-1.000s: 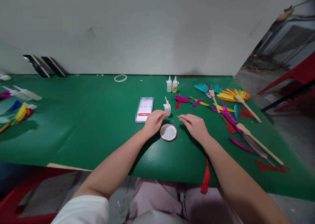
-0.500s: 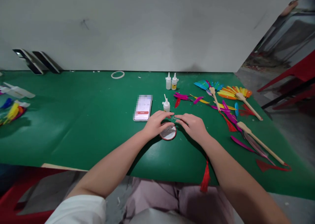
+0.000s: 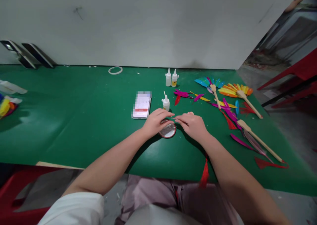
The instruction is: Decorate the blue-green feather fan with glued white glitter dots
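A small round disc (image 3: 167, 131), pale and shiny with a dark red rim, lies on the green table in front of me. My left hand (image 3: 158, 121) arches over the disc's upper left, fingers stretched and thumb apart from them; whether it touches the disc is unclear. Opposite it, my right hand (image 3: 192, 124) is closed in a pinch on a tiny thin piece, too small to name, just above the disc. Close beyond my left fingers stands a white glue bottle (image 3: 166, 103) with its nozzle up. A red tassel (image 3: 205, 174) hangs by my right forearm at the table edge.
Left of the bottle lies a phone (image 3: 142, 104). Two more small bottles (image 3: 171, 78) stand near the wall. Feather fans (image 3: 236, 90), loose magenta feathers (image 3: 241, 141) and a wooden handle (image 3: 260, 141) spread to the right. A white ring (image 3: 115, 70) lies at the back.
The view has shifted slightly, so the table things appear a little up and left. Both hands stay at the disc in nearly the same pose.
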### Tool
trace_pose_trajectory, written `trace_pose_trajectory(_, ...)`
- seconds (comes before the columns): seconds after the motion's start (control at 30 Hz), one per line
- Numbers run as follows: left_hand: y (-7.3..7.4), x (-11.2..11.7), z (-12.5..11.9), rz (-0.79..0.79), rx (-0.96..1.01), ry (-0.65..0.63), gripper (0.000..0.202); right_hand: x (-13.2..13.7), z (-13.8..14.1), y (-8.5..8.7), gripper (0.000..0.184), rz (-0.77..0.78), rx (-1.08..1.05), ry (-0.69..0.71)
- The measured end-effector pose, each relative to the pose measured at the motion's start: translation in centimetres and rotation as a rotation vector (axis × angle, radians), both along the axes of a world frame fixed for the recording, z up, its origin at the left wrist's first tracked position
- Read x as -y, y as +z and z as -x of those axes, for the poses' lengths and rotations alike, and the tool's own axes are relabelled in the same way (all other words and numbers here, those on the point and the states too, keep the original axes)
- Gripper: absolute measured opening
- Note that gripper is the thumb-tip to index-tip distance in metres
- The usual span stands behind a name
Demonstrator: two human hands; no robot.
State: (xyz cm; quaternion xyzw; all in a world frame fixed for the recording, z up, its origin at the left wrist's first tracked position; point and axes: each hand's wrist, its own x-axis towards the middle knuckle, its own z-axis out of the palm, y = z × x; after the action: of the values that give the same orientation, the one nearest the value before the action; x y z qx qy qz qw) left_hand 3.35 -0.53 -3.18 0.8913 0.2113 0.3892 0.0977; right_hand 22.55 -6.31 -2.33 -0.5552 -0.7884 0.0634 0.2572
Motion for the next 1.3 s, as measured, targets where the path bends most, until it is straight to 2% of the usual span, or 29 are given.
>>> trace_pose_trajectory(0.47, 0.15, 0.24, 0.16, 0.090, -0.015, -0.010, 0.030, 0.08, -0.22, 0.31, 0.023, 0.054, -0.049, 0.036)
trace_pose_trajectory(0.67, 0.35, 0.41, 0.15, 0.073, -0.015, -0.014, 0.026, 0.21, -0.16, 0.68, 0.022, 0.057, -0.077, 0.035)
trace_pose_trajectory(0.9, 0.23, 0.42, 0.14, 0.101, -0.031, -0.007, 0.030, 0.24, 0.06, 0.43, 0.024, 0.078, 0.000, 0.058)
trace_pose_trajectory(1.03, 0.34, 0.53, 0.07, 0.118, -0.027, 0.008, 0.022, 0.30, 0.05, 0.39, 0.024, 0.053, 0.049, 0.045)
trace_pose_trajectory(1.17, 0.46, 0.73, -0.11, 0.204, -0.002, 0.018, 0.016, 0.37, -0.01, 0.42, 0.026, 0.001, 0.112, 0.032)
trace_pose_trajectory(1.3, 0.39, 0.86, -0.48, 0.398, 0.094, 0.078, 0.015, 0.36, -0.12, 0.43, 0.028, -0.053, 0.161, 0.026)
